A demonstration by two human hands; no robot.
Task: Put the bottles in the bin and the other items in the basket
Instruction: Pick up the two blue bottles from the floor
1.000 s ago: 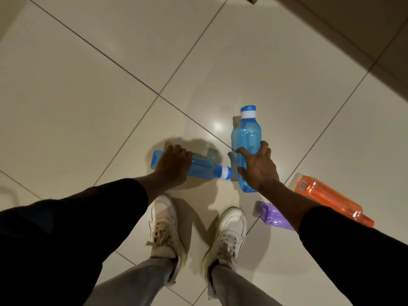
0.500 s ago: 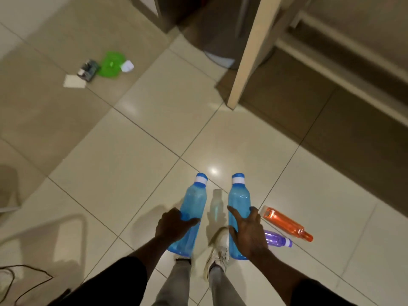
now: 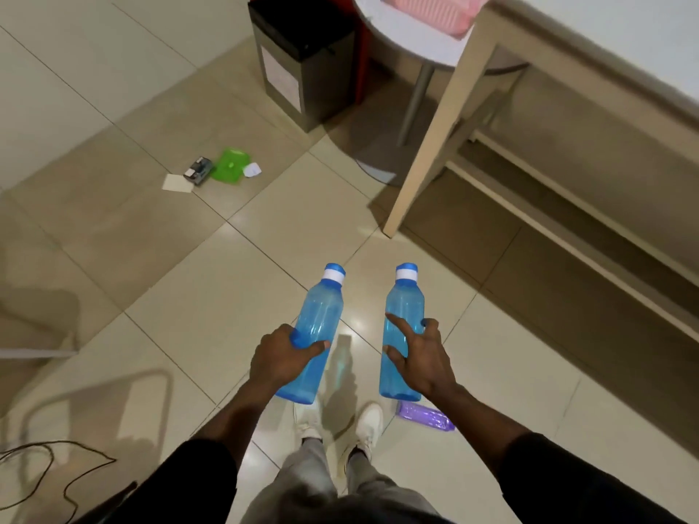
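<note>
I hold two blue bottles off the floor, caps pointing away from me. My left hand [image 3: 281, 355] grips the left blue bottle [image 3: 319, 315] low on its body. My right hand [image 3: 423, 353] grips the right blue bottle [image 3: 403, 304] the same way. A purple bottle [image 3: 425, 414] lies on the floor under my right forearm. The dark bin [image 3: 302, 58] stands open at the top middle. A pink basket [image 3: 431, 9] sits on a round white table [image 3: 397, 30] behind it. A green lid [image 3: 229, 166], a small dark packet [image 3: 197, 170], a white card [image 3: 177, 182] and a white scrap [image 3: 252, 170] lie on the floor left of the bin.
A wooden table leg [image 3: 427, 145] and low wooden rails [image 3: 567, 206] stand to the right. A black cable [image 3: 45, 474] curls on the floor at the lower left. My white shoes [image 3: 338, 421] are below the bottles. Tiled floor lies between me and the bin.
Both bottles came up off the floor in my hands. My view rose from the floor toward the bin and basket. The orange bottle has dropped out of sight.
</note>
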